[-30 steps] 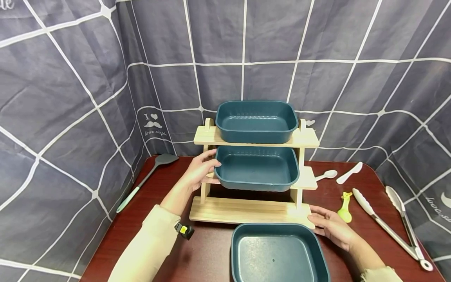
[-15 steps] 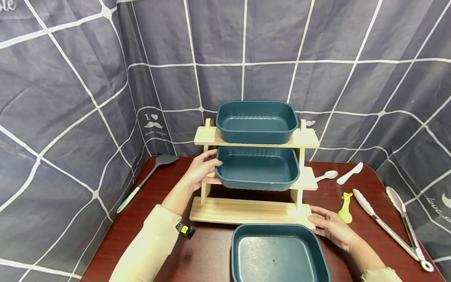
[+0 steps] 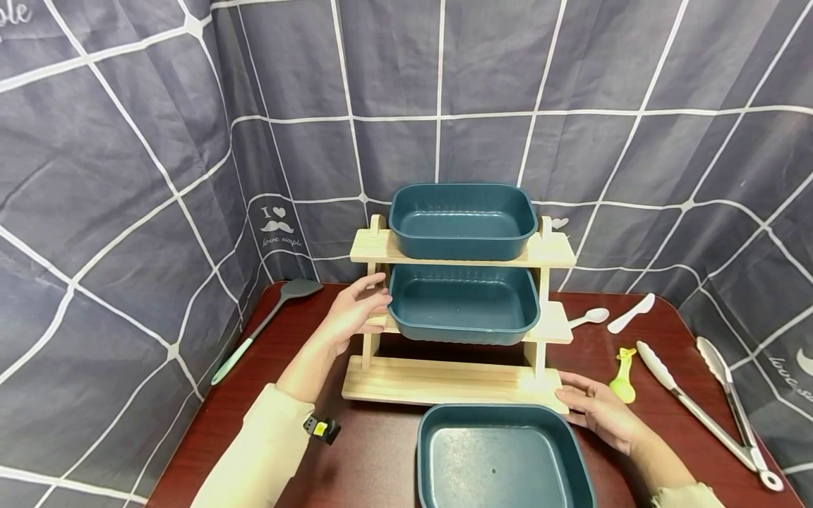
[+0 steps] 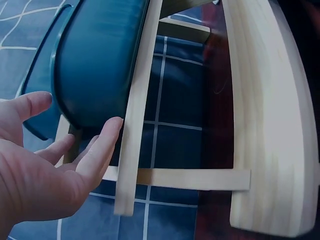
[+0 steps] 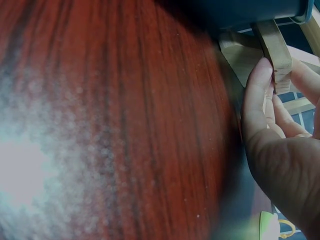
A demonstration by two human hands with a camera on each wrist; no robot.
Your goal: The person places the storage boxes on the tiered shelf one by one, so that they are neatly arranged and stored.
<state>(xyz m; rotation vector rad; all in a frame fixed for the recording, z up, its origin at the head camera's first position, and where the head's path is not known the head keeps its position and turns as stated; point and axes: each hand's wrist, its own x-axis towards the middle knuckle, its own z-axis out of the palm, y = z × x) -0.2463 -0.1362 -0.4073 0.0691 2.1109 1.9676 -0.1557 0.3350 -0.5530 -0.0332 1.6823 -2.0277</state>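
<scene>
A three-tier wooden shelf rack (image 3: 432, 381) stands on the table. One dark teal rectangular bin (image 3: 462, 243) sits on its top tier and a second bin (image 3: 466, 300) on the middle tier. Beside the left end of that middle bin is my left hand (image 3: 348, 310), its fingers spread and relaxed, holding nothing. The left wrist view shows the hand (image 4: 50, 170) close to the bin's end wall (image 4: 97, 65) and the shelf board. My right hand (image 3: 600, 409) grips the right end of the bottom board, thumb and fingers on opposite faces of the wood (image 5: 277, 50).
A third teal bin (image 3: 492, 458) lies in front of the rack. A spatula (image 3: 267, 321) lies at left. To the right are a white spoon (image 3: 593, 315), a white knife (image 3: 631, 313), green measuring spoons (image 3: 623, 377) and tongs (image 3: 711, 416). Grey checked cloth (image 3: 394, 92) hangs behind.
My left hand has let go of the middle bin's left rim and moved slightly to the left. The bins, the rack and my right hand have stayed put.
</scene>
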